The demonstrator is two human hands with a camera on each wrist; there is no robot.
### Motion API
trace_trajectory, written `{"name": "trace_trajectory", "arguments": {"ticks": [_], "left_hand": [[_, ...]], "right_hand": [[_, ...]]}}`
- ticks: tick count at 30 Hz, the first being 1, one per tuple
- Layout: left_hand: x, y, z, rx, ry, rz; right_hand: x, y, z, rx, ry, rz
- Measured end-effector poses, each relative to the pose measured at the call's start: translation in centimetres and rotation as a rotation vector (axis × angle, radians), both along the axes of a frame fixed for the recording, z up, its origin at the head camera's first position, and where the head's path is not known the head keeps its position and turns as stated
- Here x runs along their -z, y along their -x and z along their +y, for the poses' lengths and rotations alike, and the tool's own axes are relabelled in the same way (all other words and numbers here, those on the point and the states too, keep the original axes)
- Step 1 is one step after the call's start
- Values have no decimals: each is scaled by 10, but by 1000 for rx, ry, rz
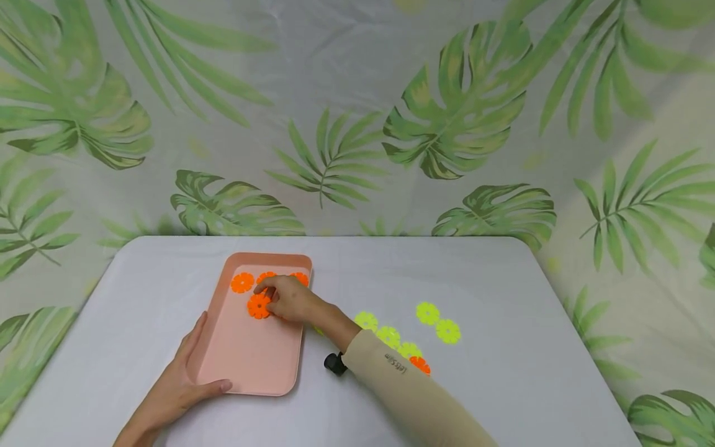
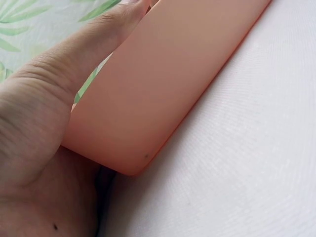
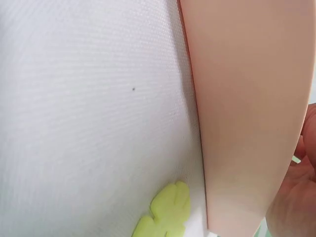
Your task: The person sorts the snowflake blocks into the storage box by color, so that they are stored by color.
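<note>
Over the pink tray [image 1: 246, 360], the right hand [image 1: 290, 299] pinches a thin, light, stiff orange flower disc [image 1: 259, 306] by its edge while the left hand [image 1: 181, 379] grips the tray's near corner.

Two bare hands, one sleeved forearm, one wrist-worn device.
The right hand [image 1: 290, 299] emerges from a long beige sleeve [image 1: 408, 391] bearing small dark lettering; a black device [image 1: 335, 363] sits at its cuff. The left hand [image 1: 179, 382] shows no sleeve.
</note>
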State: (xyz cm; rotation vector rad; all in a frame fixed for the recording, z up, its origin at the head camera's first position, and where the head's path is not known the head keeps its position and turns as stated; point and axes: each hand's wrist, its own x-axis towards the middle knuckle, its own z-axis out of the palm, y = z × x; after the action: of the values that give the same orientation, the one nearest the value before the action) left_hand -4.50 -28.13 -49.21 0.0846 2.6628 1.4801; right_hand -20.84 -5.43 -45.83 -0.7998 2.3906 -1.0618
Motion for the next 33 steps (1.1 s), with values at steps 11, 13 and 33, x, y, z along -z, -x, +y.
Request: {"name": "trace_trajectory", "arguments": {"ticks": [11,13,33], "left_hand": [[-1,2,1,-1,-18,-9],[-1,3,1,1,-18,-6],[0,0,0,-18,-22,-46]], "right_hand": [[1,1,-3,37,-107,108],[1,0,-3,47,-112,111],[-7,-1,19,101,236,-16]]}}
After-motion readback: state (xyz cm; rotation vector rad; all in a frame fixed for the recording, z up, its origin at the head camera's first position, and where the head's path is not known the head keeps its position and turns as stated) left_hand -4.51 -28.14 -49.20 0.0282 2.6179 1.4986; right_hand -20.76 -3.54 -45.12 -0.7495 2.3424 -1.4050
